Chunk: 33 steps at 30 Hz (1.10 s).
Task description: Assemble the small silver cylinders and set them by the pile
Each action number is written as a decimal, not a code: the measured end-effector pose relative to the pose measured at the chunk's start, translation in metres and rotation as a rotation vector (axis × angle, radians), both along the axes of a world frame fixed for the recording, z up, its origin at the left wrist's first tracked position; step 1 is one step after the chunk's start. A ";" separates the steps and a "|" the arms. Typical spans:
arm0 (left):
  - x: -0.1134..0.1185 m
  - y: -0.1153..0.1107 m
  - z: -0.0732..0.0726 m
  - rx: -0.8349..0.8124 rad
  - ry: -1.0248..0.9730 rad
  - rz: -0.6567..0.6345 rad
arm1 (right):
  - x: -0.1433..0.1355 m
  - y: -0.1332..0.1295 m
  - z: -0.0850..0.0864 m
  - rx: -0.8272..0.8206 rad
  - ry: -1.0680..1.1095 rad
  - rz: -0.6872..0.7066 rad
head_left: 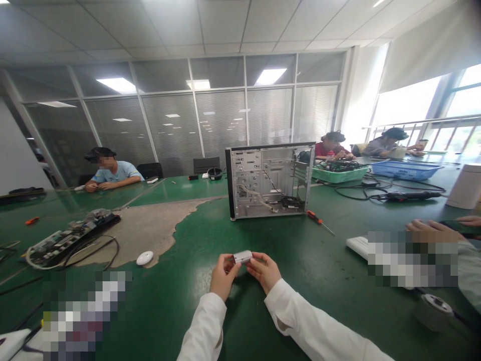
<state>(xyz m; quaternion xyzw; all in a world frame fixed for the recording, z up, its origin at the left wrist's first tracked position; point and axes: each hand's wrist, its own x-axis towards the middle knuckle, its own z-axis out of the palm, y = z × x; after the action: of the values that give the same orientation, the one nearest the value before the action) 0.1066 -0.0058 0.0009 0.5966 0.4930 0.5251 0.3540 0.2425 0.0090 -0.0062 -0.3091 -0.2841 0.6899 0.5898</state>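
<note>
Between my two hands, above the green table, is a small silver-white block-shaped part [242,257] whose exact kind I cannot make out. My left hand [223,276] pinches its left end, thumb and fingers closed on it. At the other end, the fingers of my right hand [265,271] grip it too. Beyond my hands an open computer case [268,183] stands upright, its side panel off, with loose cables and a black fan-like part inside. A screwdriver [319,220] with an orange-black handle lies at its right.
A circuit assembly with cables [75,238] and a round white object [145,258] lie left on the table [203,235]. A green basket [340,174], blue basket [406,170] and black cables are back right. A co-worker's hand [432,230] is at right; other people sit farther off.
</note>
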 end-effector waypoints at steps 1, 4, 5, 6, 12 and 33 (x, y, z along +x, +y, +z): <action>0.000 0.000 0.000 -0.006 0.000 -0.001 | 0.000 0.000 0.000 0.000 -0.002 0.001; 0.000 -0.001 0.001 -0.022 0.012 0.004 | 0.001 0.000 0.000 -0.002 -0.010 0.000; 0.000 -0.001 0.001 -0.028 0.015 0.006 | 0.001 0.000 0.000 -0.004 -0.012 -0.002; 0.000 -0.001 0.001 -0.033 0.017 0.007 | 0.001 0.000 0.000 -0.005 -0.014 -0.004; 0.002 -0.004 0.002 -0.033 0.005 -0.010 | -0.001 0.001 0.002 -0.068 -0.026 0.015; 0.007 -0.010 0.010 0.103 0.193 -0.077 | 0.005 0.007 0.000 -0.311 0.126 0.332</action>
<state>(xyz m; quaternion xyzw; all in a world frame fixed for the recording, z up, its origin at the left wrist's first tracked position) 0.1135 -0.0154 0.0114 0.6804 0.4739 0.4758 0.2934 0.2476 0.0159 -0.0057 -0.3018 -0.1839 0.8307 0.4302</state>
